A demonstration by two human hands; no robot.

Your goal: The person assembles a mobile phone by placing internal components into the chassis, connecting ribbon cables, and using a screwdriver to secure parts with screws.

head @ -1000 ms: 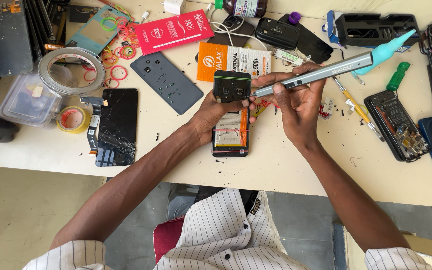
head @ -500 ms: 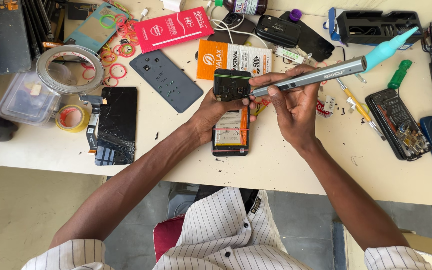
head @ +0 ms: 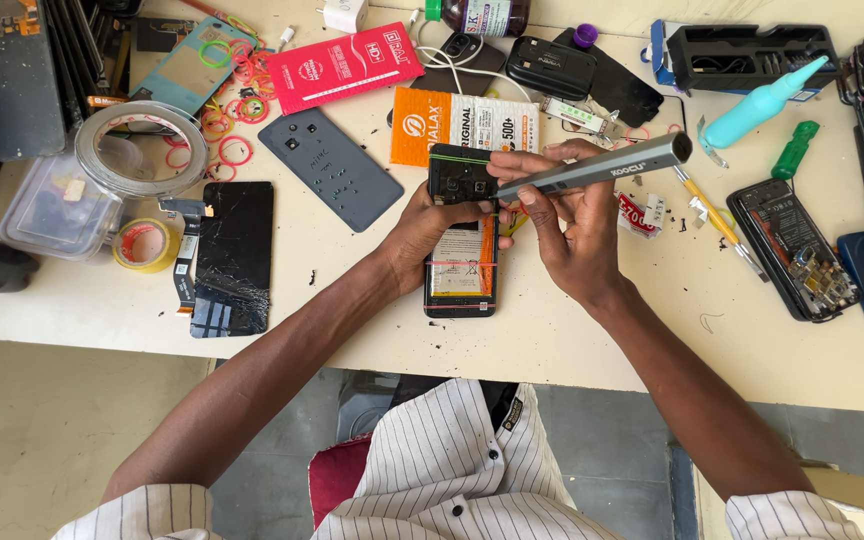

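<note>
The opened phone [head: 461, 262] lies on the table [head: 572, 330] between both hands; the left hand [head: 430, 232] grips its top edge; the right hand [head: 570, 232] grasps a grey screwdriver [head: 602, 168], tip at the phone's top.

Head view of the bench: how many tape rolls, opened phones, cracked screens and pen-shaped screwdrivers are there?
Tape rolls: 2
Opened phones, one gripped by the left hand: 2
Cracked screen: 1
Pen-shaped screwdriver, in the right hand: 1
Total: 6
</note>
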